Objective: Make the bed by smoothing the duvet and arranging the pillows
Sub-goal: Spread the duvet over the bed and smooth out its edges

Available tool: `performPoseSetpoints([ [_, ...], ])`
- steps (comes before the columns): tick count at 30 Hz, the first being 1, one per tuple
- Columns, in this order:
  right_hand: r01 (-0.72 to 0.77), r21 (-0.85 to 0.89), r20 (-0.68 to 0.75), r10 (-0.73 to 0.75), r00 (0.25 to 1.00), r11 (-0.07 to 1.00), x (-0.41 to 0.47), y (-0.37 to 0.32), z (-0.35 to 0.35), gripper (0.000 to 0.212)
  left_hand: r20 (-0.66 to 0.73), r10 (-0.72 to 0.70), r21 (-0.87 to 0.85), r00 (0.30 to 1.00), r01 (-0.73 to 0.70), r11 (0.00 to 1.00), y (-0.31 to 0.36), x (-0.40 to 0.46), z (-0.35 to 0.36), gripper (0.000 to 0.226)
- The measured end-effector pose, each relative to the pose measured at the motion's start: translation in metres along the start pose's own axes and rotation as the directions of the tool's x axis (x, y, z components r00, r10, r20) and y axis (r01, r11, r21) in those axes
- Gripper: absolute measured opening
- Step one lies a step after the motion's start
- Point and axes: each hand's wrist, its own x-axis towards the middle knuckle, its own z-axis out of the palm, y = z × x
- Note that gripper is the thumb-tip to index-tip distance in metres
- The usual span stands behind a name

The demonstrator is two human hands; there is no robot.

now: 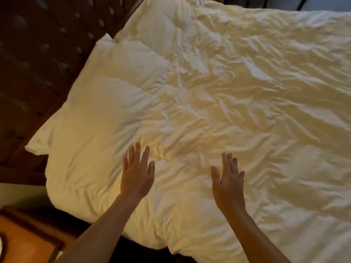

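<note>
My left hand [137, 175] lies flat at the lower middle of the frame, fingers [137, 152] straight and slightly spread, palm down on the white duvet [218, 103]. It grips nothing. My right hand [228, 184] is just right of it, well apart from the left, fingers straight and close together, tilted more on its edge with the thumb toward the left; it holds nothing either, and I cannot tell whether its palm is pressing the fabric or only skimming just above it.

The duvet covers nearly the whole bed, running from the lower left corner of the frame up to the top and out past the right edge. It is heavily creased through the middle and right, with a bunched ridge of wrinkles just beyond my fingertips. The part at the left looks puffier and smoother.

A corner of a white pillow [35, 147] pokes out from under the duvet at the left edge, against the dark carved headboard [38, 54] that fills the upper left. A wooden nightstand [28, 242] sits in the lower left corner.
</note>
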Motion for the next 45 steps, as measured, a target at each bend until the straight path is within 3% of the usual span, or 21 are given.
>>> performPoseSetpoints([
  [7,0.059,-0.048,-0.091,-0.063,0.994,0.997,0.108,-0.065,0.019,0.064,-0.015,0.165,0.024,0.986,-0.165,0.986,0.019,0.142,-0.038,0.057],
  [14,0.017,-0.133,-0.139,-0.035,0.99,0.991,0.256,-0.115,0.086,0.062,0.041,0.385,0.152,0.922,-0.387,0.91,0.031,0.312,-0.036,0.06],
  [21,-0.072,-0.095,-0.107,0.062,0.992,0.993,0.385,-0.134,0.149,0.059,0.097,0.511,-0.007,0.854,-0.513,0.858,0.053,0.438,-0.011,0.057],
  [23,-0.07,-0.114,-0.082,0.06,0.995,0.991,0.409,-0.13,0.165,0.058,0.177,0.557,0.099,0.812,-0.577,0.81,0.044,0.464,-0.001,0.057],
  [25,-0.075,-0.203,-0.073,0.061,0.995,0.976,0.422,-0.112,0.176,0.061,0.204,0.608,0.344,0.767,-0.638,0.689,0.014,0.492,0.001,0.062],
  [27,-0.079,-0.341,-0.107,0.045,0.993,0.937,0.428,-0.088,0.181,0.066,0.107,0.625,0.5,0.773,-0.585,0.638,-0.023,0.518,-0.011,0.069],
  [30,-0.214,-0.443,-0.206,0.134,0.969,0.87,0.426,-0.066,0.176,0.07,-0.049,0.529,0.554,0.847,-0.417,0.72,-0.07,0.543,-0.043,0.066],
  [32,-0.362,-0.407,-0.249,0.28,0.927,0.838,0.424,-0.069,0.172,0.069,-0.116,0.389,0.549,0.914,-0.268,0.792,-0.085,0.546,-0.064,0.065],
  [34,-0.389,-0.325,-0.227,0.329,0.917,0.862,0.424,-0.091,0.171,0.069,-0.157,0.274,0.525,0.949,-0.155,0.837,-0.082,0.538,-0.074,0.067],
  [35,-0.33,-0.284,-0.194,0.283,0.939,0.9,0.421,-0.109,0.174,0.067,-0.163,0.267,0.491,0.95,-0.156,0.857,-0.075,0.528,-0.074,0.067],
  [37,-0.112,-0.168,-0.128,0.091,0.988,0.979,0.411,-0.15,0.187,0.063,-0.115,0.407,0.418,0.906,-0.327,0.847,-0.055,0.501,-0.069,0.066],
  [39,0.062,-0.072,-0.054,-0.066,0.996,0.995,0.389,-0.184,0.205,0.063,-0.017,0.542,0.386,0.84,-0.494,0.779,-0.049,0.47,-0.062,0.067],
  [40,0.105,-0.085,-0.012,-0.107,0.994,0.991,0.376,-0.192,0.217,0.066,0.041,0.535,0.37,0.844,-0.51,0.776,-0.057,0.458,-0.063,0.068],
  [42,0.102,-0.218,0.022,-0.099,0.995,0.971,0.354,-0.182,0.236,0.071,0.067,0.478,0.393,0.876,-0.463,0.794,-0.092,0.445,-0.07,0.067],
  [45,-0.109,-0.365,-0.101,0.077,0.992,0.925,0.332,-0.141,0.241,0.074,-0.049,0.414,0.468,0.909,-0.345,0.814,-0.156,0.431,-0.087,0.062],
])
